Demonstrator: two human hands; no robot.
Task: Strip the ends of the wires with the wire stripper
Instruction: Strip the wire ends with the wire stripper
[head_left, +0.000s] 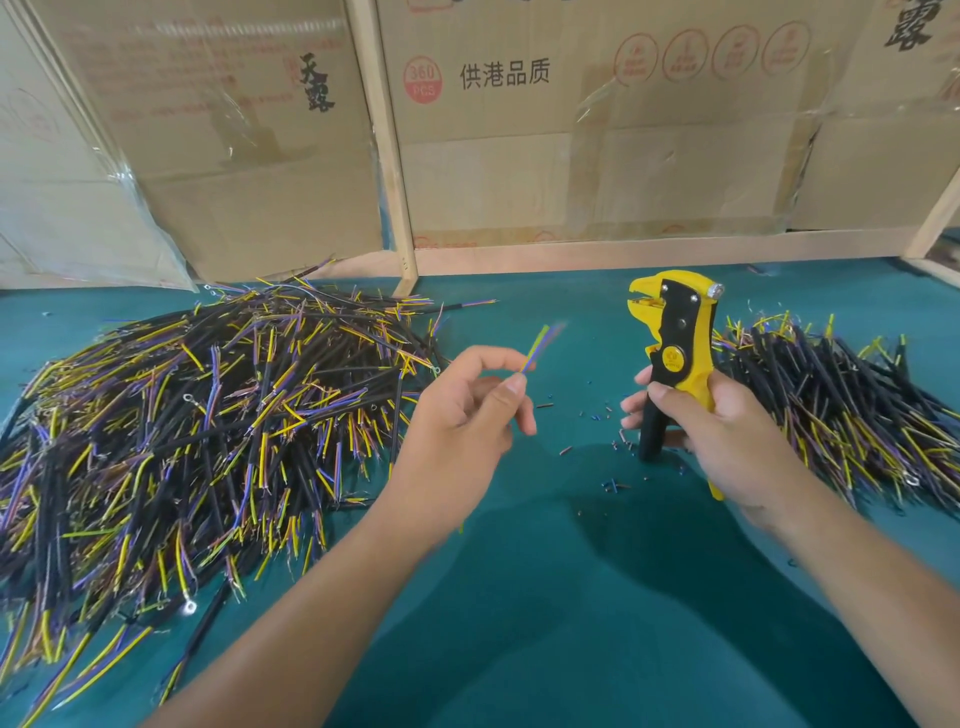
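My left hand (470, 410) pinches a short cable between thumb and forefinger; its yellow-green and blue cores (540, 345) stick up and right, blurred. My right hand (722, 431) grips the handles of a yellow and black wire stripper (675, 338), held upright with its jaws pointing left at the top. The cable ends sit about a hand's width left of the jaws, apart from them. A big heap of black cables with yellow, blue and brown cores (197, 415) lies to the left. A smaller heap (841, 400) lies to the right behind the stripper.
The work surface is a teal cloth (519, 597). Small bits of cut insulation (613, 447) are scattered between my hands. Cardboard boxes (571, 130) and a wooden frame (395, 208) wall off the back of the table.
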